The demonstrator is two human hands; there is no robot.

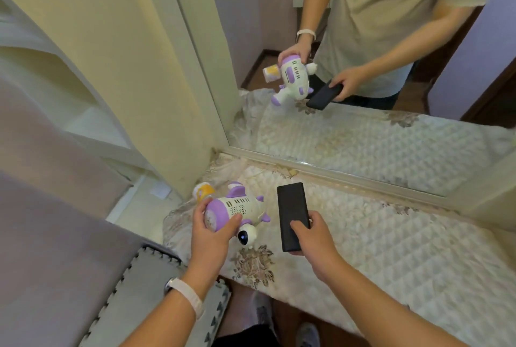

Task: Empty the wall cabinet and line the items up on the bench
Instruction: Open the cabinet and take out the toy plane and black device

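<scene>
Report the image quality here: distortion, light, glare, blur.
Head view: wide-angle lens bows the mirror frame; light is soft and even, shadows faint; a small glint sits on that frame; the mirror doubles the toy robot and black slab; the left margin is blurred.

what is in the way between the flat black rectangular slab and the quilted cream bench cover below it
Nothing visible. The right hand holds the black slab over bare quilted cover; the purple-and-white plastic toy in the left hand is off to its left, apart from it.
</scene>
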